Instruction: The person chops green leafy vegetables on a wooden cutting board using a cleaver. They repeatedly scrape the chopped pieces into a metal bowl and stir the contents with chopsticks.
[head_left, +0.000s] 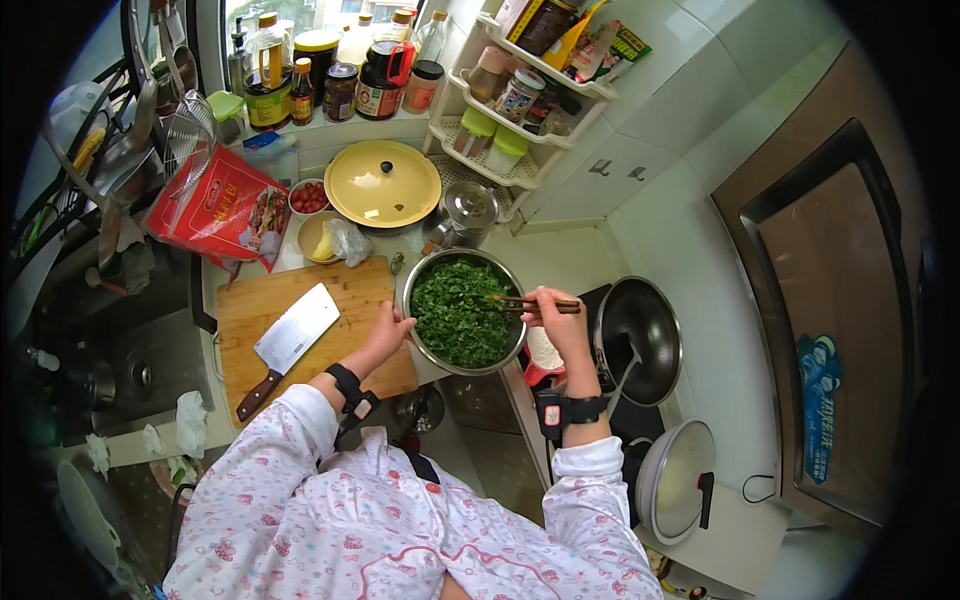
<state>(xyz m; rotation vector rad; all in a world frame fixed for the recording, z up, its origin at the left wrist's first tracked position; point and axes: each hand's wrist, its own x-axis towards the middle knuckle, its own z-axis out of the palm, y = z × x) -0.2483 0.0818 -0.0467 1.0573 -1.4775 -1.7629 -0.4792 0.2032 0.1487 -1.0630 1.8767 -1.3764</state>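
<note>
A stainless steel bowl (466, 369) full of chopped green leaves (459, 313) stands before me at the counter's edge. My left hand (388, 330) grips the bowl's left rim, thumb and fingers on it. In my right hand (559, 322) is a pair of dark wooden chopsticks (517, 304), their tips at the right part of the leaves. On the left lies a wooden cutting board (367, 367) with a cleaver (296, 326) flat on it, its handle pointing towards me. A red container of white powder (544, 351) sits under my right hand, partly hidden.
Right of the bowl are a wok (649, 337) with a spatula and a lidded pan (679, 480). Behind stand a yellow-lidded pot (382, 184), a bowl of small red fruit (308, 197), a glass teapot (470, 206) and a red food bag (225, 206). The sink (142, 322) lies left.
</note>
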